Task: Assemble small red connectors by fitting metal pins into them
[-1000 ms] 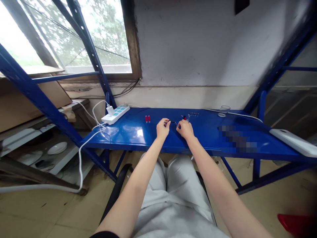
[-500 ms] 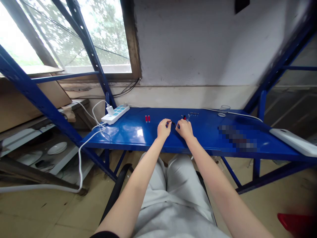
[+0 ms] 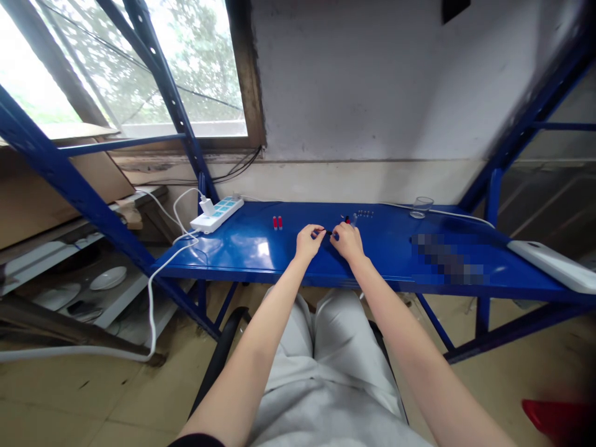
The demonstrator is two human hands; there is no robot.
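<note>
Between my hands is a small dark, thin piece, too small to name for certain. My left hand pinches its left end, and my right hand has its fingers closed around the right end. Just beyond my right hand lie a small red and black piece and a clear piece, both partly hidden by the fingers. Several tiny metallic bits sit in rows behind them. Left of my hands, two short red tubes with clear ends stand side by side on the blue table.
A white power strip with a plugged-in cord lies at the table's left end. Toward the back right stands a clear glass. A blurred-out object and a white device lie further right. Blue frame posts rise at both ends.
My two hands have come slightly closer together around the dark piece, with less of it showing between the fingers. The things on the table have stayed put.
</note>
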